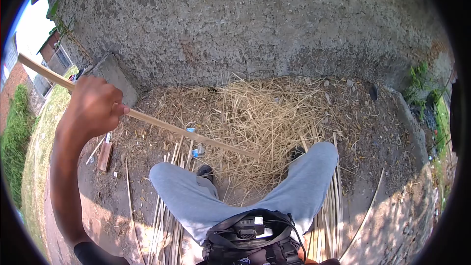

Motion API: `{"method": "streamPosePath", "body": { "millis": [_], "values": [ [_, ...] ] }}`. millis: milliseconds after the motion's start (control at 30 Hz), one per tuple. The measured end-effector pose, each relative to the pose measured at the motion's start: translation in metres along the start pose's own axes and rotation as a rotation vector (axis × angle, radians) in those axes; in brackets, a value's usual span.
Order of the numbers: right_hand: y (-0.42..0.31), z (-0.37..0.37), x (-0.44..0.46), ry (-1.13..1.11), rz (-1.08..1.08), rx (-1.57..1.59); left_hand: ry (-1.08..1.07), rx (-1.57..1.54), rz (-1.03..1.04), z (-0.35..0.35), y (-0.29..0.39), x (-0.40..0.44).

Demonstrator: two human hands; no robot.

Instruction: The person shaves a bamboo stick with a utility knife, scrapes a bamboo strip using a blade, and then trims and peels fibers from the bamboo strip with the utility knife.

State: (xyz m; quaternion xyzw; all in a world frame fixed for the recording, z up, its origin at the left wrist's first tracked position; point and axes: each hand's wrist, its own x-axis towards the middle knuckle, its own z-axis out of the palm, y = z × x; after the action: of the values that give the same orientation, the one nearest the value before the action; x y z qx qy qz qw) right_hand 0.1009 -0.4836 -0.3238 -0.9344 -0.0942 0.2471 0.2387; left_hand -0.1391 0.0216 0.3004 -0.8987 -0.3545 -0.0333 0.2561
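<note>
My left hand (95, 107) is raised at the left, its fingers closed around a long, flat bamboo strip (169, 126). The strip slants from the upper left down to the right, its lower end over a pile of pale shavings (257, 118). At the bottom edge, a patch of skin and a dark sleeve (329, 261) show beside a black bag (225, 245) on my lap. The fingers of my right hand are hidden.
Long split strips (164, 221) lie beneath my left leg, and more strips (326, 230) beneath my right. A rough grey wall (255, 29) rises ahead. A reddish-brown block (104, 156) and blue-and-white scraps (197, 151) lie on the ground.
</note>
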Motion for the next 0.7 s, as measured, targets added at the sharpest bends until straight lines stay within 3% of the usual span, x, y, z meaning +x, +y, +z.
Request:
{"method": "streamPosePath", "body": {
  "millis": [233,300,533,700],
  "values": [
    [-0.017,0.002,-0.017,0.036,-0.033,0.05,-0.148,0.21,0.197,-0.023,0.038,0.079],
    [-0.018,0.003,-0.027,0.052,-0.041,0.071,0.142,0.24,0.408,-0.009,0.045,0.089],
    [-0.014,-0.01,-0.06,0.174,-0.074,0.164,0.282,0.292,0.456,0.016,0.077,0.112],
    [-0.004,-0.047,-0.047,0.47,-0.087,0.269,0.333,0.324,0.467,0.041,0.107,0.127]
  ]
}}
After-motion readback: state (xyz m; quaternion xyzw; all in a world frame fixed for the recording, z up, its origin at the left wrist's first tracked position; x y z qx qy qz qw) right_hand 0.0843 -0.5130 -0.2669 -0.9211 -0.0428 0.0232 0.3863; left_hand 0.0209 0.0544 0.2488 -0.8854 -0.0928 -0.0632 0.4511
